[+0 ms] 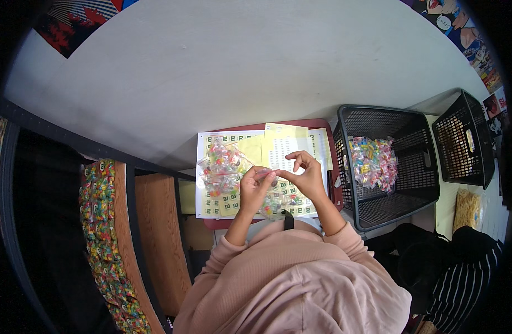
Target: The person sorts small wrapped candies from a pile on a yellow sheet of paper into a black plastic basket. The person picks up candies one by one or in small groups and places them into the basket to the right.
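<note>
A small clear plastic zip bag (pixel 264 170) with a reddish strip along its top is between my two hands. My left hand (pixel 254 188) grips it, thumb on top. My right hand (pixel 309 177) pinches its right end, close to the left thumb, with the other fingers raised and curled. Dark and coloured contents of the bag are partly hidden by my fingers. Below my hands lie several filled candy bags (pixel 272 204). Left of my left hand is a pile of similar clear bags (pixel 222 160) with colourful candies, on sheets of printed labels (pixel 235 204).
A dark red tray or table top (pixel 318 123) lies under a white board (pixel 201 200) and yellow label sheets (pixel 295 132). At right stands a black plastic basket (pixel 414 125) with wrapped candies (pixel 373 163), beside a smaller basket (pixel 456 133). Left, a wooden shelf (pixel 160 234) adjoins rows of candy packs (pixel 99 217).
</note>
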`<move>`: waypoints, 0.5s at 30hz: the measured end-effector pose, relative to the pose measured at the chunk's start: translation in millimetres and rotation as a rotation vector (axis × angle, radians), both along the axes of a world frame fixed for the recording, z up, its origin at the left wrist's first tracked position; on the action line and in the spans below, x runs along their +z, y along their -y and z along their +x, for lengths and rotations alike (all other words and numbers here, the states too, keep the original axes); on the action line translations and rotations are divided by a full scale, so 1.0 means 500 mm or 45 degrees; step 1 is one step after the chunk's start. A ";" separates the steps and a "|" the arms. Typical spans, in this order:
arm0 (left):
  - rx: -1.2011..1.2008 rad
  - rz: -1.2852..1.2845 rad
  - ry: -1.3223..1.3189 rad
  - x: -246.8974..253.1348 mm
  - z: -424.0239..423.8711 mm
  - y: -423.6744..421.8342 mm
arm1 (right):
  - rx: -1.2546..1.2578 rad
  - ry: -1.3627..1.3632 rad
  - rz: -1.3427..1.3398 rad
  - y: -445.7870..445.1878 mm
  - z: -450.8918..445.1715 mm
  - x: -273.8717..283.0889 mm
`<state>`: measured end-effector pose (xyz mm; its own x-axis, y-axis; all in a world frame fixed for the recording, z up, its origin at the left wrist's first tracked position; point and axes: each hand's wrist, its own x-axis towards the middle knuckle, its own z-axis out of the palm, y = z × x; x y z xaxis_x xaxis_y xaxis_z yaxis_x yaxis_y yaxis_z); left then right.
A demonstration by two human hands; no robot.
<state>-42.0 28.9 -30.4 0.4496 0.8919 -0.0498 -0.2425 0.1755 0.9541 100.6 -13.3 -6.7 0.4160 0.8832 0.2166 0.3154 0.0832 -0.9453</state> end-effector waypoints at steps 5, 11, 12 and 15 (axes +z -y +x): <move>-0.073 -0.021 -0.067 -0.006 -0.002 -0.001 | 0.244 -0.581 -0.240 0.017 0.003 -0.015; -0.163 -0.128 -0.160 -0.034 -0.029 -0.012 | 0.283 -0.440 -0.330 0.029 -0.002 -0.035; -0.130 -0.075 -0.189 -0.063 -0.042 -0.018 | 0.291 -0.370 -0.361 0.034 -0.003 -0.049; -0.010 -0.006 -0.376 -0.115 -0.102 -0.056 | 0.233 -0.093 -0.446 0.060 0.007 -0.103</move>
<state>-93.2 56.8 -87.7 0.4221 0.8877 -0.1840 0.0469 0.1813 0.9823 104.2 -43.4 -58.4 0.2479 0.9594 -0.1349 0.2563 -0.1992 -0.9459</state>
